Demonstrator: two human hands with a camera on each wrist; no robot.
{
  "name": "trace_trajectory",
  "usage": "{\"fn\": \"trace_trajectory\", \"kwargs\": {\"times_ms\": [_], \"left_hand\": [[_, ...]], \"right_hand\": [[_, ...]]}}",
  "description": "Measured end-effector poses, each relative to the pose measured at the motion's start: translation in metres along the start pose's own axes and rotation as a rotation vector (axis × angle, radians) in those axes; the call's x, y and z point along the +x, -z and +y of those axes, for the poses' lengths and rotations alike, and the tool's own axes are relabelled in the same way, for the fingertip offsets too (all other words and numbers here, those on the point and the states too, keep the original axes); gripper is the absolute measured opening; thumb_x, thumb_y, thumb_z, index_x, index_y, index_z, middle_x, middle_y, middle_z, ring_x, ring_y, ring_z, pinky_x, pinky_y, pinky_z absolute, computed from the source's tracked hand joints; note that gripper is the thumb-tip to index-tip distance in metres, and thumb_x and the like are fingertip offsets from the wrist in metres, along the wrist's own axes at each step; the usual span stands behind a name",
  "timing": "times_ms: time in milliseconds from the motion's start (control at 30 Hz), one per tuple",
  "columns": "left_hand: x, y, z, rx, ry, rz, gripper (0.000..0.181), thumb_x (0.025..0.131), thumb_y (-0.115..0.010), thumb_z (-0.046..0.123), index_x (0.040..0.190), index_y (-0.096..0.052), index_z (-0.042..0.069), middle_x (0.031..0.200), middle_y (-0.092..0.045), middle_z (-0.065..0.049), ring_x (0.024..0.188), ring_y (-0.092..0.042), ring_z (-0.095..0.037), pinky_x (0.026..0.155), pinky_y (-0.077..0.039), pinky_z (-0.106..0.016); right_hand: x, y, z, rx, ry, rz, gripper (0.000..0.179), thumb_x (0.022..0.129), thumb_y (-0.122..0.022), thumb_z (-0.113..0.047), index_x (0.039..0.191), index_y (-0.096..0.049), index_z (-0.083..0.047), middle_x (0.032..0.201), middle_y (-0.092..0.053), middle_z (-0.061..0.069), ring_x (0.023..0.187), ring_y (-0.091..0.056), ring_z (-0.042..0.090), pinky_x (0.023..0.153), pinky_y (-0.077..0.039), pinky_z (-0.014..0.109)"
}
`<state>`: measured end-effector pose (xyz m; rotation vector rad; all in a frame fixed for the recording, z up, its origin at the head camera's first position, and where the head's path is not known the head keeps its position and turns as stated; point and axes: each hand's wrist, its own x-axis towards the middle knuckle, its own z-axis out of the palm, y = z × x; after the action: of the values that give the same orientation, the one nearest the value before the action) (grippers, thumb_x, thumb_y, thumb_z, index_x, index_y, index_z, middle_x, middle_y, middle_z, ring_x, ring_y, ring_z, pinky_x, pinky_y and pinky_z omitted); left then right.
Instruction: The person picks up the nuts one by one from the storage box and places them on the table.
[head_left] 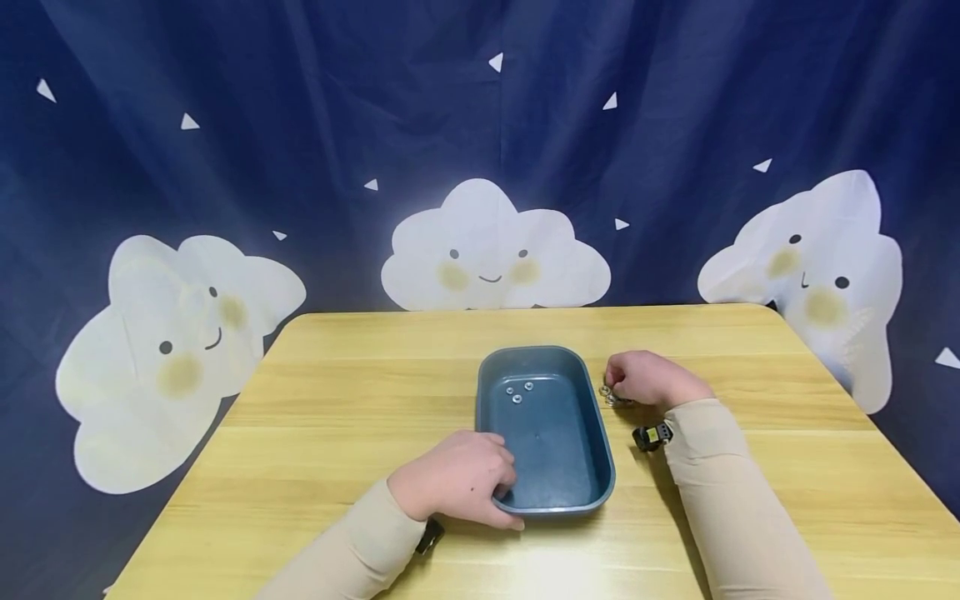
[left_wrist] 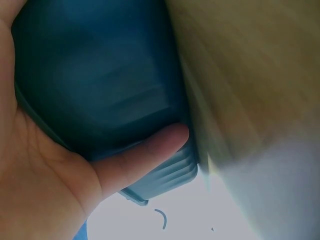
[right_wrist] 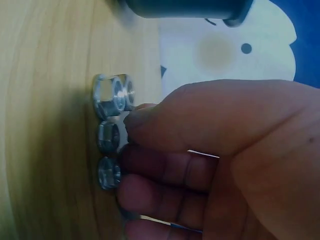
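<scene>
A dark blue plastic bin (head_left: 551,450) stands on the table, and several small metal nuts (head_left: 517,399) lie on its floor toward the far left. My left hand (head_left: 461,479) grips the bin's near left corner, the fingers over the rim and the thumb (left_wrist: 145,157) along the outer wall. Right of the bin, my right hand (head_left: 648,379) reaches down to a small group of hex nuts (right_wrist: 109,137), some with flanges. Its thumb (right_wrist: 165,125) and fingers are bent close together right at the nuts; I cannot tell whether a nut is between the tips.
The light wooden table (head_left: 337,392) runs back to a dark blue curtain (head_left: 337,125) with smiling white clouds. A black wrist camera (head_left: 651,437) sits under the right cuff, and another (head_left: 430,537) under the left.
</scene>
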<state>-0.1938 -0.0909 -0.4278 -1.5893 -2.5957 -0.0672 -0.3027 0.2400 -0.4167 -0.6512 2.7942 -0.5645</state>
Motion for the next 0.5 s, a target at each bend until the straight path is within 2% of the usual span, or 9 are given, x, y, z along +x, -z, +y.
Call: {"fn": "trace_trajectory", "kwargs": {"times_ms": [500], "left_hand": [[0.0002,0.0017,0.0011,0.016,-0.005,0.001,0.056,0.076,-0.073,0.068,0.054,-0.040,0.029,0.061,-0.034,0.021,0.065,-0.036,-0.002,0.054,-0.028,-0.016]], "right_hand": [[0.0011,-0.0014,-0.0014,-0.007,-0.033,0.002,0.010,0.086,-0.061,-0.004,0.084,-0.065,-0.013,0.079,-0.060,-0.002,0.075,-0.054,0.018,0.071,-0.043,0.036]]}}
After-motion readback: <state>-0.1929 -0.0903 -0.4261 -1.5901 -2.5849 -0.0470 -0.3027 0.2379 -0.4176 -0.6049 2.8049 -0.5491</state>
